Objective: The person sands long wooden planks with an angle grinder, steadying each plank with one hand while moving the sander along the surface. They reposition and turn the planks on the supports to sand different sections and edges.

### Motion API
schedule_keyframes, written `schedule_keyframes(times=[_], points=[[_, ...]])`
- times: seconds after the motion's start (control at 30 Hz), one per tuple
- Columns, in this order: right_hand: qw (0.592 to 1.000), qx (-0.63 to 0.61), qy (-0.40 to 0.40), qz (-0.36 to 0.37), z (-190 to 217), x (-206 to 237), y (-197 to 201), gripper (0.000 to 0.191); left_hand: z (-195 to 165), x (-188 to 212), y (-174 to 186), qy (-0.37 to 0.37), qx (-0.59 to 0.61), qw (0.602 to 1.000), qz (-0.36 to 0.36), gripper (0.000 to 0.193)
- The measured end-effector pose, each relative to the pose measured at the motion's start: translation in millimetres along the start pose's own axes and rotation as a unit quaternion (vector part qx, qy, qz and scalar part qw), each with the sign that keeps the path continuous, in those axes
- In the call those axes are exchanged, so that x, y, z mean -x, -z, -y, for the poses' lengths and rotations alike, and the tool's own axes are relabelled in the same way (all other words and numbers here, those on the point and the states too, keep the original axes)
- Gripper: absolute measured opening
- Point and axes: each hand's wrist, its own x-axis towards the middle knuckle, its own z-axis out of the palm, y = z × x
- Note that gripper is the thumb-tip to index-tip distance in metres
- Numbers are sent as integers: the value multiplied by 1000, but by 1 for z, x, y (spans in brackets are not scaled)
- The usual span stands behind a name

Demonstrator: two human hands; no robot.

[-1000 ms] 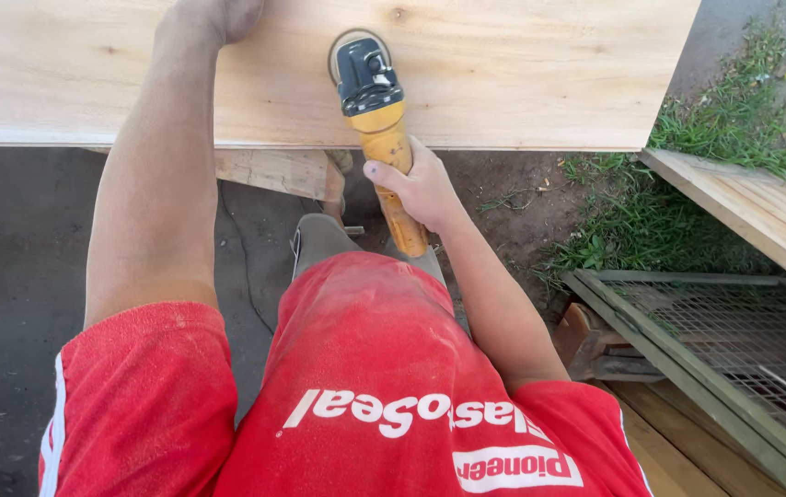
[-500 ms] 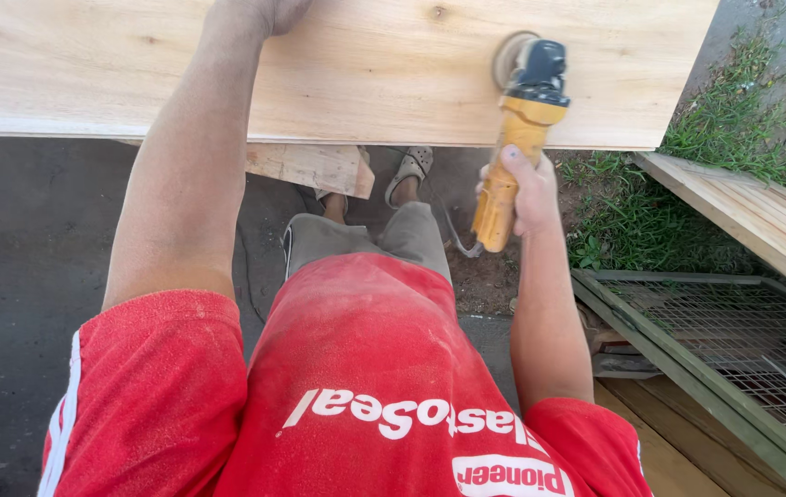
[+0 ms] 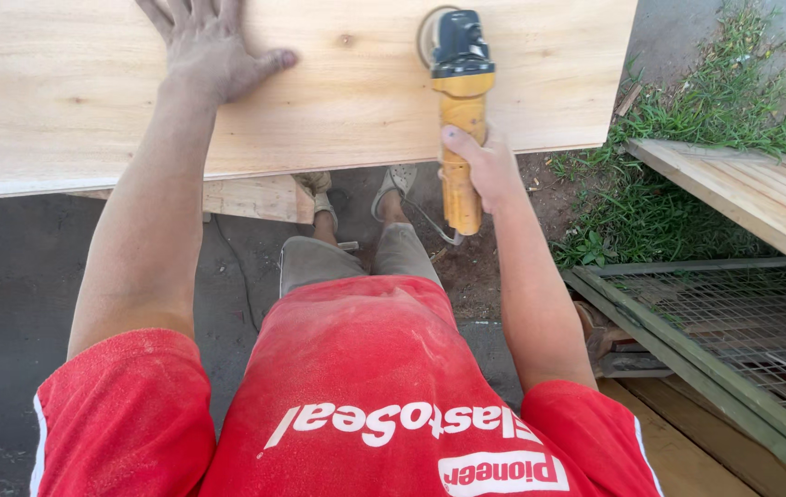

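Outdoors, over dark ground beside grass (image 3: 687, 184), a broad pale wooden board (image 3: 89, 101) lies crosswise. The left hand (image 3: 213, 51) rests on it, fingers spread flat. The right hand (image 3: 483, 166) is wrapped around a yellow-and-black angle grinder (image 3: 460, 101), whose disc end sits on the board.

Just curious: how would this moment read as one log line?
left hand: flat on board | right hand: grip on yellow sander | sander: on board
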Motion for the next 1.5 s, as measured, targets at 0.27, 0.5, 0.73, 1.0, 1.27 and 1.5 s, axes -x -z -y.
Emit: schedule_keyframes(times=[0.27,0.5,0.73,1.0,1.27,1.5], points=[[999,-16,8,-45,36,-15,119,30,-70,16,-17,7,6,999,34,154],[996,-48,8,-71,58,-19,183,29,-85,12,-16,18,-14,999,36,160],[995,-56,-6,-83,59,-21,143,37,-100,14,-6,14,-14,999,42,160],[996,-73,55,-8,67,-27,118,37,-120,17,2,24,-33,998,52,165],[983,-156,50,-77,60,-4,180,28,-116,16,-1,29,-29,998,54,160],[988,150,17,20,3,21,104,47,-113,14,-5,30,-36,997,66,153]])
